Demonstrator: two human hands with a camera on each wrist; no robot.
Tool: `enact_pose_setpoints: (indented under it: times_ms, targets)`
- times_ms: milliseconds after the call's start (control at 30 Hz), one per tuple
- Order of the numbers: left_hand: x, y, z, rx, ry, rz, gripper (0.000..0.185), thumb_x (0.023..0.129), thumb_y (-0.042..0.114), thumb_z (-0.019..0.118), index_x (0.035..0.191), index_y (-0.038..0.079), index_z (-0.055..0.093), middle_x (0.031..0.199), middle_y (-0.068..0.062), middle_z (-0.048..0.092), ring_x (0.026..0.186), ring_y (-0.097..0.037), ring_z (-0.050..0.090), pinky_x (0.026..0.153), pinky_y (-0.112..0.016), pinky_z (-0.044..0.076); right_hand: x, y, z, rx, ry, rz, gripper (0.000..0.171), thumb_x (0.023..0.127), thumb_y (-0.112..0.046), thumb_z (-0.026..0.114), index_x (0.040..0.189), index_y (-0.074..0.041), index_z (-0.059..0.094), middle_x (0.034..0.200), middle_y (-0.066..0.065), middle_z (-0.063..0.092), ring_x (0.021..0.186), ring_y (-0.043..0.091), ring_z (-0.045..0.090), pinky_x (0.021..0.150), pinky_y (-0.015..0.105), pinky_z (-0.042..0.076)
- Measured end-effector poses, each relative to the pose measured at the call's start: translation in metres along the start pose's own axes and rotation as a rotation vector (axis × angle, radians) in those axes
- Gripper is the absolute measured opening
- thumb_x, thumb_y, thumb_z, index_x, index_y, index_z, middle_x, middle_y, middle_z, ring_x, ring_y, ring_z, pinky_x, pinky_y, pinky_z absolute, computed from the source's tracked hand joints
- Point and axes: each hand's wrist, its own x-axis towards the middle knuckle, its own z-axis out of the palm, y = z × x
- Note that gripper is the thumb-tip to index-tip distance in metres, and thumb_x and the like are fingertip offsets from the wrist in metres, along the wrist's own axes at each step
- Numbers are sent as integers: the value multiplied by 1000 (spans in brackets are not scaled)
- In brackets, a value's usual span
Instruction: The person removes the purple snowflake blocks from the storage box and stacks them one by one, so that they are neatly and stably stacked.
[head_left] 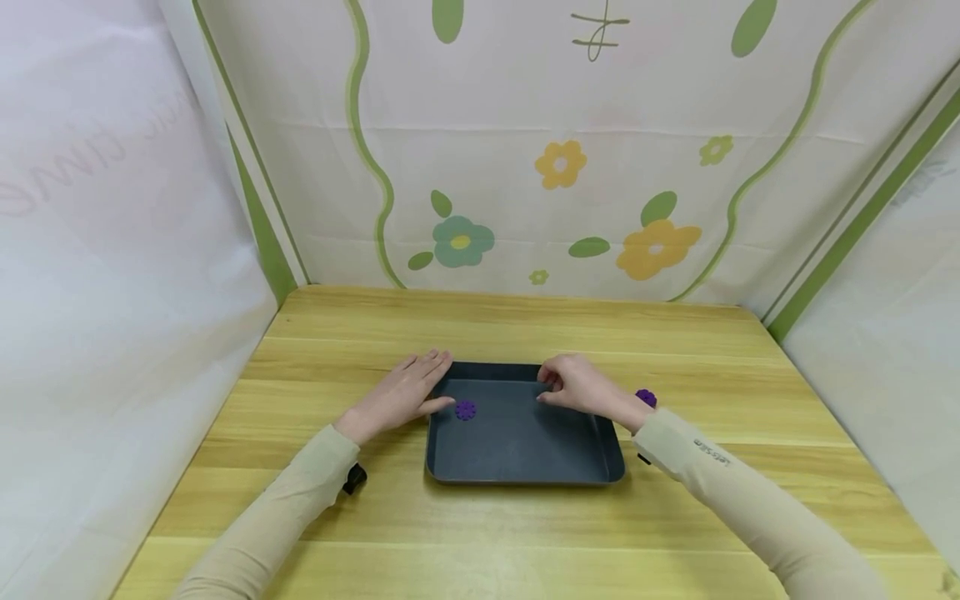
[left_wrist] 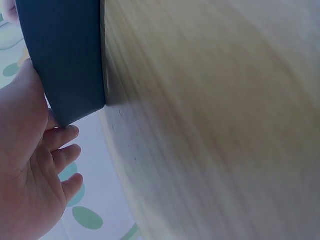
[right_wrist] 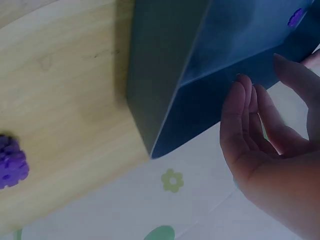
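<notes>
A dark grey rectangular tray (head_left: 517, 442) lies on the wooden table. Inside it, toward the left, is a small purple flower-shaped piece (head_left: 466, 410). My left hand (head_left: 408, 390) rests at the tray's back left corner with its fingers extended and the thumb at the rim. In the left wrist view, that hand (left_wrist: 30, 150) touches the tray's outer wall. Over the back right part of the tray hovers my right hand (head_left: 581, 385). The right wrist view shows this hand (right_wrist: 265, 145) with loosely bent fingers, thumb apart and nothing between them.
More purple flower-shaped pieces (right_wrist: 11, 162) lie bunched on the table to the right of the tray, partly hidden by the right wrist in the head view. White curtains with printed flowers (head_left: 561, 164) stand behind the wooden table (head_left: 495, 542) and on both sides.
</notes>
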Motion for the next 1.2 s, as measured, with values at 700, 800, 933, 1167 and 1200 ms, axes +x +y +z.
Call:
enact_pose_setpoints:
  times_ms: [700,800,933,1167,1200]
  targets:
    - [-2,0,0,-9,11,7,75,100,50,52,154,1,34,158,-17,37,148,-34,36,120,-53,33,20,-27,17,35,-29,-113,26,83,-15,80,102,1,72,96,13,73,79,20,70,69,25,59]
    - [-3,0,0,-15,-7,0,75,100,50,51,154,2,32,159,-17,36,149,-33,34,121,-53,32,22,-30,21,42,-40,-126,26,84,-15,79,103,1,72,96,13,73,80,19,70,69,24,58]
    - [-3,1,0,-23,-19,-9,75,101,52,49,155,3,31,160,-16,35,149,-32,33,121,-52,31,26,-34,25,39,-49,-150,24,84,-16,79,102,-2,71,95,11,73,81,17,69,70,23,58]
    - [-2,0,-1,-30,-8,-11,74,101,50,50,154,2,33,159,-17,36,149,-33,34,121,-53,31,35,-42,32,15,-56,-213,24,83,-17,81,100,-3,71,92,10,73,80,16,67,70,24,57]
    - [-2,0,-1,-28,-5,-11,74,101,50,50,154,2,33,159,-17,36,149,-32,34,121,-53,31,37,-43,33,13,-58,-220,24,83,-16,81,100,-2,71,92,10,73,80,17,67,70,24,57]
